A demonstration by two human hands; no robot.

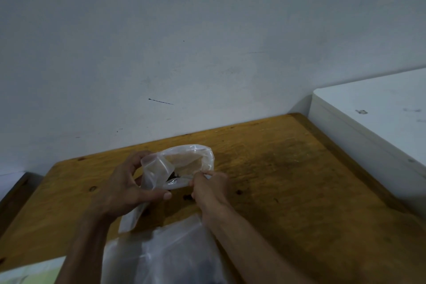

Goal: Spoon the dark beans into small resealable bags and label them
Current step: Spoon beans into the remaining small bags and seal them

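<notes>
- Pale grey wall [184,30] fills the upper part of the view; below it a worn wooden table [288,180] butts against it, with a white cabinet [380,117] just beside the table on the right.
- Both hands hold a small clear bag [179,163] above the middle of the table, its mouth pulled open and facing up toward the camera.
- The left hand [124,187] grips the bag's left side, fingers curled over the rim and thumb stretched below along its body.
- The right hand [207,184] pinches the near lip of the bag between thumb and fingertips, drawing it toward the person.
- A little dark matter, probably some of the dark beans [176,175], shows low inside the bag; it is too small to tell more.
- A larger clear plastic bag [166,253] lies at the near edge under the forearms, with something dark showing through it at the bottom of the view.
- No spoon or label is in view.
- The step in hand looks like holding the mouth open for filling, or checking the fill before sealing.
- To do it well, keep the two lips well apart and the mouth level, so beans drop straight to the bottom.
- One hand must let go to spoon, so the left hand should hold the rim wide alone.
- Thin film tends to collapse, so letting the bag's base rest on the table would steady it.
</notes>
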